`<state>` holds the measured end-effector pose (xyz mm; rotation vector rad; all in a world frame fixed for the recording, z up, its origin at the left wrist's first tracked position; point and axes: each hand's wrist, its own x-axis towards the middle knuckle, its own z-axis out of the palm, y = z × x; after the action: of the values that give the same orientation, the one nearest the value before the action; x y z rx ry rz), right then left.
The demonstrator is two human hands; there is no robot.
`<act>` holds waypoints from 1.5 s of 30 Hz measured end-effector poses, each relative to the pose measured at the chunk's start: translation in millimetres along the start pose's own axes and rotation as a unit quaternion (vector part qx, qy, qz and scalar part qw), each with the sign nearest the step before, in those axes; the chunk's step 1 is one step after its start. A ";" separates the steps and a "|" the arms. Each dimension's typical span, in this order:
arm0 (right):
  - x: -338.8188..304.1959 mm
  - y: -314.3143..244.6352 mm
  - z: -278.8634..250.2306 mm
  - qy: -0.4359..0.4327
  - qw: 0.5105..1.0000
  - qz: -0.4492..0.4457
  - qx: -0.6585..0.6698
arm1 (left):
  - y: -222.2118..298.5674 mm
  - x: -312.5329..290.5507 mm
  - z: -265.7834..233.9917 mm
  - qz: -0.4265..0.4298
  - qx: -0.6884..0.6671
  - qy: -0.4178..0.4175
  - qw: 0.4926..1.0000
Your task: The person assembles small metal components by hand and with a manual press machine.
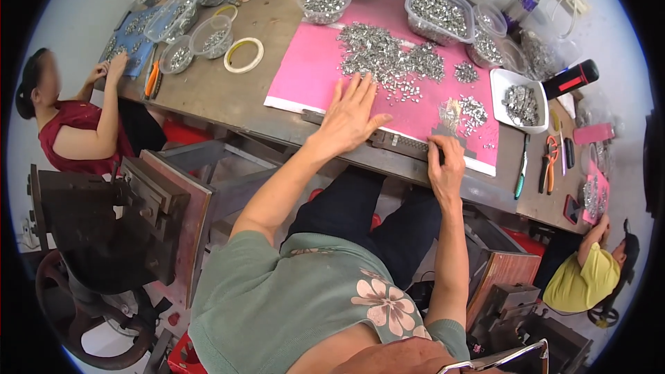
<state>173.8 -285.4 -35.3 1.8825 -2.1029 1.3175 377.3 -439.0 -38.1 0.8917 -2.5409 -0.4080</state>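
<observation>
My left hand (pixel 350 116) lies palm down with its fingers spread on the pink mat (pixel 294 83). Its fingertips reach the near edge of a heap of small silver metal pieces (pixel 388 55). Curled at the mat's front edge is my right hand (pixel 447 159), fingers drawn together; whatever they may grip is hidden. Just beyond it lie a bunch of thin metal pins or strips (pixel 450 115) and a small pile of metal pieces (pixel 474 114). A metal bar with a toothed edge (pixel 398 142) runs along the table edge between my hands.
Clear tubs (pixel 436 10) and a white tray (pixel 518 99) hold metal pieces. Orange-handled pliers (pixel 549 164) and a toothbrush (pixel 521 166) lie at right; a tape roll (pixel 244 55) lies at left. People in red (pixel 83 131) and yellow (pixel 582 280) sit at either side.
</observation>
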 end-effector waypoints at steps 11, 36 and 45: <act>65.9 -8.0 62.4 -0.054 0.986 -0.097 -0.122 | -18.9 -8.7 -15.4 0.024 -0.155 0.084 0.984; 67.9 -1.4 64.4 -0.085 0.989 -0.044 -0.111 | -19.3 24.3 17.6 0.069 -0.023 0.167 0.983; 68.2 -4.4 60.8 -0.100 0.987 -0.039 -0.123 | -28.9 27.8 18.1 0.070 -0.060 0.144 0.985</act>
<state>189.0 -375.6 -35.7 2.0360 -2.1358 0.8411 364.1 -476.3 -57.5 0.6688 -2.2697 -0.3552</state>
